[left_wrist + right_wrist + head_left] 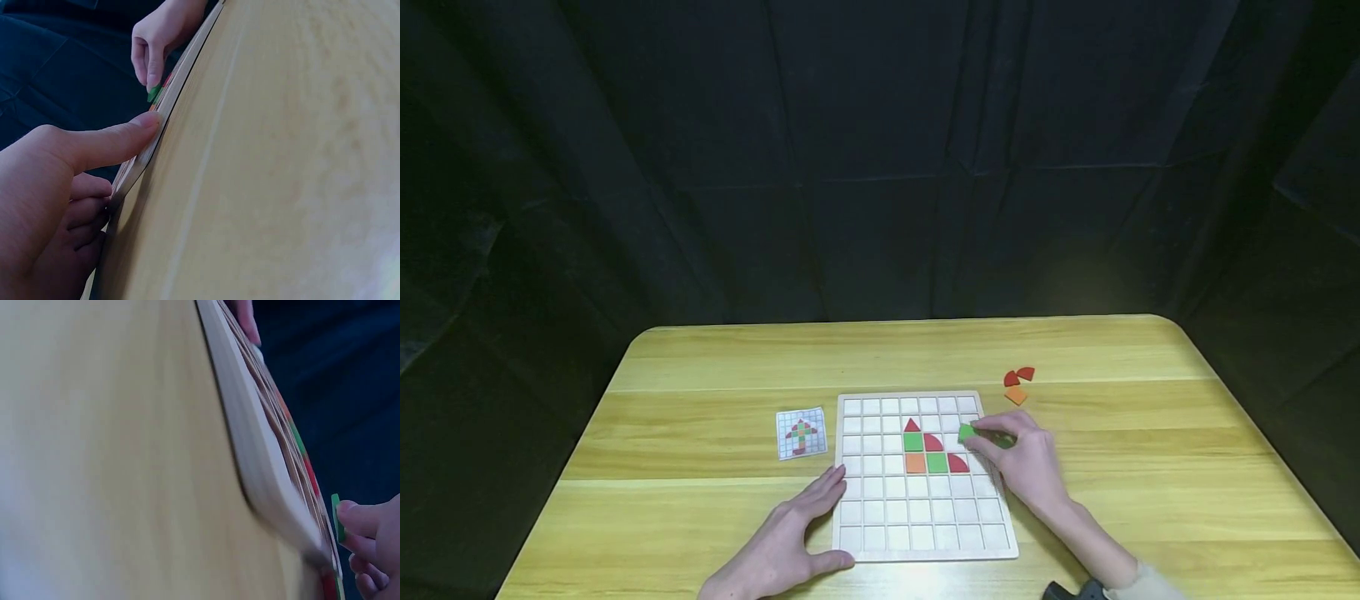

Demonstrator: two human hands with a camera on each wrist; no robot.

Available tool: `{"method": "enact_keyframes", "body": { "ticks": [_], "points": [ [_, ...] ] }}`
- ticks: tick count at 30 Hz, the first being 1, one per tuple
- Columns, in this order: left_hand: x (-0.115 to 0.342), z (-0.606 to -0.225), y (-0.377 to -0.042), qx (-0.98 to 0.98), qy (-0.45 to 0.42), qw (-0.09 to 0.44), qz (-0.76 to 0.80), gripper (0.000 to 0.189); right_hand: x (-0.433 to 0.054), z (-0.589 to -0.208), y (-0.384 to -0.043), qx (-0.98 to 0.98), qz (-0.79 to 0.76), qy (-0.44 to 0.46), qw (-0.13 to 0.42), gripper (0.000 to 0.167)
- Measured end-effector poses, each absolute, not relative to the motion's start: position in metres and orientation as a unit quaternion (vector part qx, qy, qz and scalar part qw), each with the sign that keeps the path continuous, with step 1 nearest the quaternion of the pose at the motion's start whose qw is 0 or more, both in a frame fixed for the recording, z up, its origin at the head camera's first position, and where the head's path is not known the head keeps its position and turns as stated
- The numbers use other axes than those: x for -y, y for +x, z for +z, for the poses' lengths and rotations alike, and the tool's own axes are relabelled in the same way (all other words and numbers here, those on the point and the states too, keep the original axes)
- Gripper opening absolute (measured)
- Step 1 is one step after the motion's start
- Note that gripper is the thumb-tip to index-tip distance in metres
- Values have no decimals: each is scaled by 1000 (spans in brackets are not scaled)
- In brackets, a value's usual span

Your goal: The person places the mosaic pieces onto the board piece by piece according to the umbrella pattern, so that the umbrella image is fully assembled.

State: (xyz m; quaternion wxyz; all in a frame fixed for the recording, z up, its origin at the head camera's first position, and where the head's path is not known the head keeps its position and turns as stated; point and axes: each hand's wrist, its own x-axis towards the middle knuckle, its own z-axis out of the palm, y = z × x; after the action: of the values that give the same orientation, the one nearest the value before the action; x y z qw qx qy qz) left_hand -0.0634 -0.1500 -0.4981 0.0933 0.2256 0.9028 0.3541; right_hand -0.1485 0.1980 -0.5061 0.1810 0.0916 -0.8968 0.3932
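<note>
A white gridded board (895,533) lies on the table with several coloured tiles set in its squares. Among them are a red triangle (912,426), an orange square (915,462), green squares and red quarter-circles. My right hand (1026,458) pinches a green tile (966,432) between thumb and fingers above the board's right part; the right wrist view shows this green tile (338,517) edge-on. My left hand (782,533) rests at the board's left edge, fingers along the side and thumb (134,134) on the near corner.
A small pattern card (801,433) lies left of the board, printed with a coloured figure on a grid. Beyond the board at the right are two red quarter-circle pieces (1026,373) and an orange piece (1016,395). A dark curtain (880,167) hangs behind the wooden table.
</note>
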Motion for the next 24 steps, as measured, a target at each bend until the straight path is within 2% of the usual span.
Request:
{"method": "enact_keyframes", "body": {
  "ticks": [11,24],
  "points": [
    [150,-500,-63,-902,237,76,352,89,-152,-505,-125,875,433,158,148,22],
    [149,-498,-64,-902,229,90,354,89,-122,-509,-119,872,413,204,166,25]
  ]
}}
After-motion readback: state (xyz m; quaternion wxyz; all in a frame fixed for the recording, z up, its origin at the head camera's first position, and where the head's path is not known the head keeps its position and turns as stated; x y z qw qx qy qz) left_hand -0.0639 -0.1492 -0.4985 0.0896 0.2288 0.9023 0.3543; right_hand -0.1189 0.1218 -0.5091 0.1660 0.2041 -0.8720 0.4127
